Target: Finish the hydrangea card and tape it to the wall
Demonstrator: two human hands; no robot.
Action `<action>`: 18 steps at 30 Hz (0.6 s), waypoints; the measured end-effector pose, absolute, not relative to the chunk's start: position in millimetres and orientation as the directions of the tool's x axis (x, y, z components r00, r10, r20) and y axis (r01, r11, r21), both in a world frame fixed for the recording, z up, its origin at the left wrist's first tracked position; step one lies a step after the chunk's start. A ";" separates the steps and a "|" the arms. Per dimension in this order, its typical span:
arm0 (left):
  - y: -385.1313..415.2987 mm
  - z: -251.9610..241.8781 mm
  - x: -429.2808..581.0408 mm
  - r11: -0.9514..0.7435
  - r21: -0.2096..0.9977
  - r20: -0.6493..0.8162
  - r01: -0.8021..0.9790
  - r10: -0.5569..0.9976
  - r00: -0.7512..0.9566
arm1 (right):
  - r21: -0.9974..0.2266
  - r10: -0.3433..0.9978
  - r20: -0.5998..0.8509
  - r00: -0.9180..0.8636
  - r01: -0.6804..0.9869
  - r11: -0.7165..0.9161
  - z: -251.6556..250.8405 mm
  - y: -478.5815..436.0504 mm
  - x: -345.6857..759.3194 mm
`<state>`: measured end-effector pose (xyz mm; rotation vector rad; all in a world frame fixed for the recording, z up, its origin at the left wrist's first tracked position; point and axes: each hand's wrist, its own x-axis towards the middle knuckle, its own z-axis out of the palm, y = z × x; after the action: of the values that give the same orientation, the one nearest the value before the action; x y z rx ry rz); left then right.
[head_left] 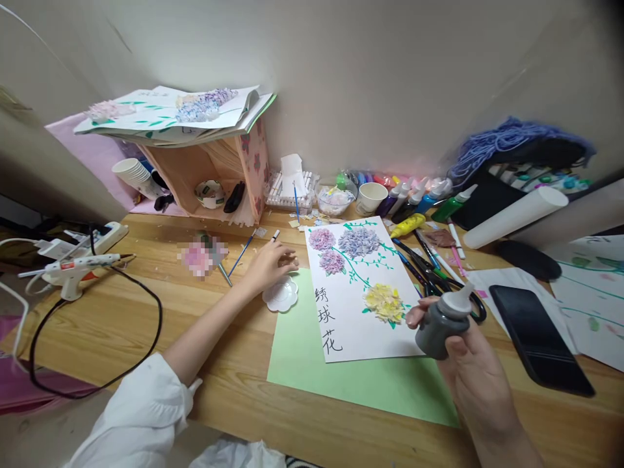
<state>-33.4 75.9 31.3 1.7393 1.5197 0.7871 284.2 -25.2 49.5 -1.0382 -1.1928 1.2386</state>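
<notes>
My right hand (pixel 480 370) grips a dark grey squeeze paint bottle (pixel 439 331) with a white nozzle, held tilted above the right edge of a picture sheet. My left hand (pixel 272 263) hovers at the rim of a small white flower-shaped dish (pixel 280 296), its fingers loosely bent and apart, with nothing seen in them. Whether it touches the dish I cannot tell. The white picture sheet (pixel 351 344) bears textured pink, purple and yellow flower heads, green stems and black written characters. It lies on a light green sheet (pixel 297 364).
Scissors (pixel 433 283), pens and a black phone (pixel 539 338) lie on the right. Paint bottles (pixel 453 203) and a paper cup (pixel 371 197) stand along the wall. A glue gun (pixel 73 273) with its looping cord is on the left, near a pink box (pixel 253 169).
</notes>
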 end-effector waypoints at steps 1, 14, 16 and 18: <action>77.4 30.0 -27.1 -0.067 0.843 -0.010 0.534 0.990 0.140 | -0.990 0.996 0.076 -0.041 -0.122 0.070 47.9 -26.3 284.9; 70.9 62.7 5.2 0.360 0.911 -0.324 -0.202 0.926 0.193 | -0.993 0.998 0.050 0.025 -0.106 0.052 41.0 -28.8 296.0; 69.0 67.9 13.6 0.397 0.883 -0.348 -0.250 0.912 0.219 | -0.992 0.997 0.069 0.042 -0.099 0.073 38.9 -28.9 300.3; 70.0 68.8 21.4 0.417 0.866 -0.356 -0.275 0.902 0.245 | -0.993 0.995 0.085 0.051 -0.072 0.089 38.1 -26.8 306.5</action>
<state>21.4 70.0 68.8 0.7673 1.0060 0.9211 306.5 -26.8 38.1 -1.1131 -1.1596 1.1444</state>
